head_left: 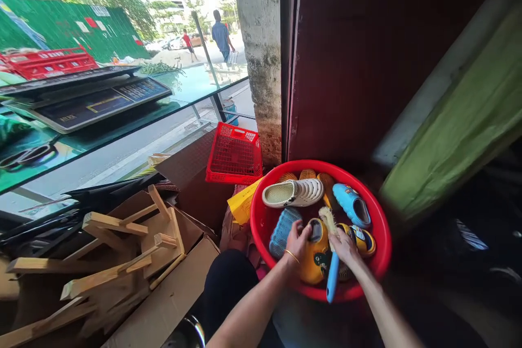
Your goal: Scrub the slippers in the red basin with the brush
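A large red basin (383,223) stands in front of me with several clogs in it. My left hand (299,240) has its fingers closed around the edge of a yellow clog (310,265) that carries a dark green figure. Gripped in my right hand (343,246) is a scrub brush (333,277) with a blue handle; its pale bristles are beside the clog's opening. A cream ridged clog (310,191), a light blue clog (350,202) and a blue-grey clog (283,232) lie around them. Another yellow clog (366,240) is partly hidden behind my right hand.
A red plastic crate (235,155) sits beyond the basin on the left. Wooden stool frames (122,253) and cardboard (171,299) fill the lower left. A scale (101,100) rests on a glass counter. A green post (452,119) leans at right; two people are outside.
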Tool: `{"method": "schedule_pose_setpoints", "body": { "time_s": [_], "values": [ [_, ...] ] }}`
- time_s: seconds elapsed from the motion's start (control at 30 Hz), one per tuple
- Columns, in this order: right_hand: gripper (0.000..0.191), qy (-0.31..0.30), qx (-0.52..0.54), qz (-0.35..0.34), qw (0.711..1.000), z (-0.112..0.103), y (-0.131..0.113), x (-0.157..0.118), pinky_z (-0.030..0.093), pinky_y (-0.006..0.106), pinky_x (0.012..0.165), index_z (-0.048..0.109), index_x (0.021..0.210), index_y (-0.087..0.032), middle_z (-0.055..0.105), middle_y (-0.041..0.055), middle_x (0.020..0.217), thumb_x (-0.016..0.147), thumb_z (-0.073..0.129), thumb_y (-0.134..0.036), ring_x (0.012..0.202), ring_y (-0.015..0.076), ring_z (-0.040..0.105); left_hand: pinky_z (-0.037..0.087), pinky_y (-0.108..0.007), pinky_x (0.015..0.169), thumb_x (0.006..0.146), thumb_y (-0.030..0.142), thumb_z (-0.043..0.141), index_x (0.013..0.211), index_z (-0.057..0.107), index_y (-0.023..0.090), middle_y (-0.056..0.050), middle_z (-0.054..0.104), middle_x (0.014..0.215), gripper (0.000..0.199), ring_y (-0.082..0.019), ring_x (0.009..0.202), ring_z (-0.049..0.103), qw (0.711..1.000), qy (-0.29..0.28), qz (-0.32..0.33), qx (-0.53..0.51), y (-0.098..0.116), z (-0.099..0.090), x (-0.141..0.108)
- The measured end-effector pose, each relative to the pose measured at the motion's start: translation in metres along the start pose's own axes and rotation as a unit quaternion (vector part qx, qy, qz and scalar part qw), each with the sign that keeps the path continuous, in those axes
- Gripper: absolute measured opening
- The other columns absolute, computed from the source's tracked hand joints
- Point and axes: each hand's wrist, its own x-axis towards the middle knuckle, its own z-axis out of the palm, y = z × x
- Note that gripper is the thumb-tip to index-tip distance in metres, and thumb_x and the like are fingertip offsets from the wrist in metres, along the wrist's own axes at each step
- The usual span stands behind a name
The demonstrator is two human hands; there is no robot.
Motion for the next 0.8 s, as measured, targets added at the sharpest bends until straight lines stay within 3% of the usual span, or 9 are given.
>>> {"method": "schedule_pose_setpoints", "body": {
  "time_s": [0.1, 0.23, 0.37, 0.43, 0.5, 0.6, 0.7, 0.8],
  "values": [
    [0.044, -0.013, 0.075, 0.023, 0.997, -0.008, 0.003, -0.006, 0.053, 0.032, 0.086, 0.069, 0.120, -0.013, 0.073, 0.0149, 0.106, 0.095, 0.040, -0.034, 0.101, 0.0251, 0.067, 0.049, -0.044, 0.103, 0.065, 0.034, 0.091, 0.094, 0.071, 0.020, -0.009, 0.074, 0.089, 0.038, -0.031, 0.107, 0.068, 0.996, 0.019, -0.071, -0.041, 0.005, -0.002, 0.000],
    [0.047, -0.039, 0.115, 0.076, 0.990, -0.004, -0.002, -0.009, 0.055, 0.029, 0.079, 0.061, 0.133, -0.014, 0.071, 0.0124, 0.113, 0.097, 0.039, -0.036, 0.093, 0.0211, 0.067, 0.052, -0.040, 0.097, 0.069, 0.043, 0.087, 0.088, 0.072, 0.018, -0.008, 0.075, 0.083, 0.035, -0.032, 0.103, 0.069, 0.988, -0.025, -0.152, -0.027, 0.000, -0.003, -0.001],
    [0.052, -0.087, 0.206, 0.152, 0.963, -0.001, -0.010, -0.012, 0.057, 0.026, 0.065, 0.053, 0.143, -0.016, 0.072, 0.0112, 0.113, 0.098, 0.043, -0.039, 0.079, 0.0177, 0.069, 0.052, -0.039, 0.098, 0.065, 0.037, 0.090, 0.094, 0.070, 0.020, -0.008, 0.075, 0.087, 0.039, -0.030, 0.103, 0.069, 0.988, -0.022, -0.150, 0.004, -0.008, -0.005, -0.003],
    [0.060, -0.072, 0.236, 0.156, 0.956, -0.009, -0.011, -0.014, 0.057, 0.025, 0.061, 0.044, 0.152, -0.018, 0.072, 0.0105, 0.114, 0.097, 0.045, -0.041, 0.081, 0.0181, 0.070, 0.050, -0.040, 0.100, 0.065, 0.033, 0.089, 0.096, 0.070, 0.020, -0.007, 0.074, 0.089, 0.039, -0.029, 0.102, 0.068, 0.991, -0.032, -0.120, 0.055, -0.007, -0.005, -0.002],
    [0.065, -0.047, 0.253, 0.128, 0.958, -0.023, -0.010, -0.016, 0.057, 0.024, 0.062, 0.039, 0.156, -0.018, 0.071, 0.0110, 0.118, 0.097, 0.045, -0.044, 0.088, 0.0193, 0.071, 0.048, -0.039, 0.102, 0.067, 0.031, 0.086, 0.099, 0.071, 0.020, -0.007, 0.074, 0.093, 0.037, -0.029, 0.103, 0.067, 0.990, -0.054, -0.065, 0.113, -0.002, -0.006, 0.001],
    [0.059, -0.062, 0.193, 0.043, 0.978, -0.050, -0.007, -0.020, 0.059, 0.027, 0.071, 0.049, 0.151, -0.018, 0.072, 0.0112, 0.122, 0.098, 0.043, -0.042, 0.095, 0.0211, 0.070, 0.046, -0.037, 0.103, 0.077, 0.032, 0.077, 0.106, 0.073, 0.021, -0.008, 0.076, 0.102, 0.031, -0.030, 0.106, 0.065, 0.974, -0.067, 0.009, 0.216, 0.014, -0.007, 0.008],
    [0.047, -0.116, 0.043, -0.090, 0.988, -0.073, -0.008, -0.025, 0.054, 0.036, 0.093, 0.062, 0.140, -0.022, 0.072, 0.0094, 0.125, 0.098, 0.045, -0.035, 0.108, 0.0234, 0.067, 0.047, -0.035, 0.100, 0.093, 0.037, 0.055, 0.112, 0.071, 0.024, -0.007, 0.075, 0.108, 0.028, -0.028, 0.108, 0.066, 0.933, -0.078, 0.019, 0.352, 0.030, -0.008, 0.014],
    [0.041, -0.158, -0.123, -0.180, 0.963, -0.083, -0.020, -0.029, 0.048, 0.037, 0.098, 0.067, 0.133, -0.025, 0.073, 0.0092, 0.117, 0.101, 0.042, -0.030, 0.111, 0.0239, 0.066, 0.049, -0.033, 0.094, 0.102, 0.037, 0.034, 0.116, 0.069, 0.024, -0.008, 0.075, 0.111, 0.039, -0.026, 0.107, 0.069, 0.878, -0.112, 0.020, 0.464, 0.036, -0.007, 0.015]
  ]
}}
